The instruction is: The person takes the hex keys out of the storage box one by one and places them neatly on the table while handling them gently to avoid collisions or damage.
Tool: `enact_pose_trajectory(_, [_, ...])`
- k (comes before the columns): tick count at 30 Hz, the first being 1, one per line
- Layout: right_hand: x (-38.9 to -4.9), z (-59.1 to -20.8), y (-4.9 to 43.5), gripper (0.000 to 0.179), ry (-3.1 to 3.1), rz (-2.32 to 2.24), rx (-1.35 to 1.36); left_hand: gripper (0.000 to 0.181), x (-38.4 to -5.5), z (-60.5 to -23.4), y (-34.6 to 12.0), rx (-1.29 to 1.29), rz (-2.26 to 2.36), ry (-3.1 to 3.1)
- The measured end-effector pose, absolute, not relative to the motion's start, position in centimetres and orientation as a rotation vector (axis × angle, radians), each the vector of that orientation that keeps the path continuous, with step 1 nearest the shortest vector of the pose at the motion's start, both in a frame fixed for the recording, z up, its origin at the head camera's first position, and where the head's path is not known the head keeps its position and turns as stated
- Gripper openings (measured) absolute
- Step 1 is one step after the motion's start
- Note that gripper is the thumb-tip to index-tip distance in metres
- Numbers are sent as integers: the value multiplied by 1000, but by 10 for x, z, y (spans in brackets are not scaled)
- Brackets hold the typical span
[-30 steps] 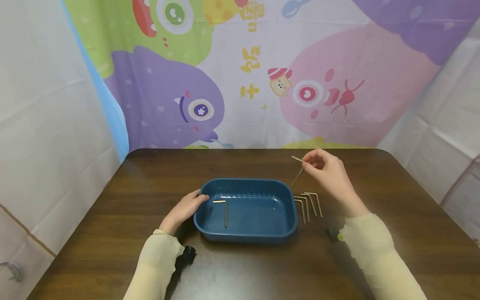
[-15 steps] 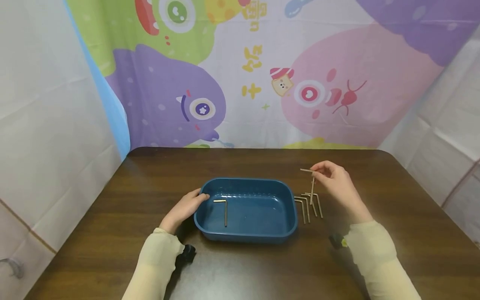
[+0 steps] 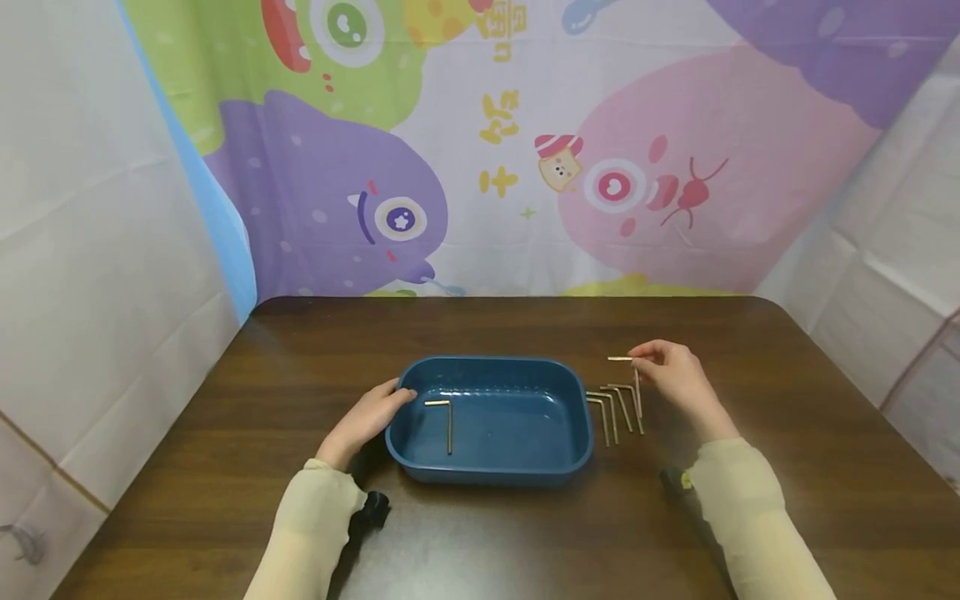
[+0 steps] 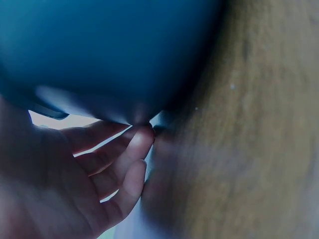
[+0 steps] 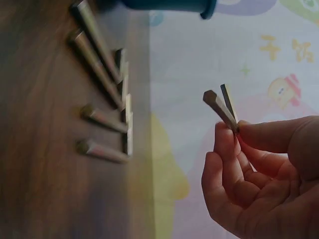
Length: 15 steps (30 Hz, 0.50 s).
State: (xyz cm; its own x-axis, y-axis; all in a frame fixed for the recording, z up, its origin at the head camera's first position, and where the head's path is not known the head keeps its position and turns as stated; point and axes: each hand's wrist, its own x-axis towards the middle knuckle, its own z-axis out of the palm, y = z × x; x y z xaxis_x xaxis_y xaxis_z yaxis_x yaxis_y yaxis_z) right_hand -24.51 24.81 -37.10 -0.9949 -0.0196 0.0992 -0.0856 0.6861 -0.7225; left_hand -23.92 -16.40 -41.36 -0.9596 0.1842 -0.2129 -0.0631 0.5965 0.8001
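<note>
My right hand (image 3: 670, 375) pinches a brass-toned hex key (image 3: 619, 358) near its bend between thumb and fingertips, with the long arm pointing down over the table. In the right wrist view the six-sided end of this hex key (image 5: 219, 109) faces the camera. Several similar hex keys (image 3: 605, 423) lie in a row just below it, right of a blue plastic tray (image 3: 517, 433). Inside the tray, toward the left, lies one hex key (image 3: 450, 429). My left hand (image 3: 367, 422) grips the tray's left side, thumb over the rim and fingers against the outer wall.
The dark wooden table (image 3: 480, 542) extends around the tray. A cartoon-print curtain (image 3: 495, 233) hangs at its far edge, with pale coverings (image 3: 112, 250) on both sides. Black wrist camera gear (image 3: 375, 508) sits below my left wrist.
My right hand has come nearer and slightly right with the hex key, from beyond the tray's right corner to over the right end of the row. The left hand and tray stay put.
</note>
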Motion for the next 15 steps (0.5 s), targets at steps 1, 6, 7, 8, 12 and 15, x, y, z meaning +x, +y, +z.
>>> enact_pose_trajectory(1, [-246,-373,250,23,-2819,1204,72,59,-239,-413,-164,98,1295,2554])
enact_pose_trajectory(6, [-250,-382,257,24,-2871,1212,-15,59,-240,-413,-164,103,1296,2556])
enact_pose_trajectory(7, [-251,-384,258,25,-2879,1214,-31,59,-240,-413,-164,106,1297,2556])
enact_pose_trajectory(8, [-251,-386,259,25,-2885,1219,-46,59,-240,-413,-164,108,1298,2555])
enact_pose_trajectory(12, [-253,-391,262,26,-2909,1219,-119,59,-240,-414,-164,104,1292,2555])
enact_pose_trajectory(15, [-253,-394,264,24,-2920,1207,-173,60,-240,-414,-164,94,1290,2552])
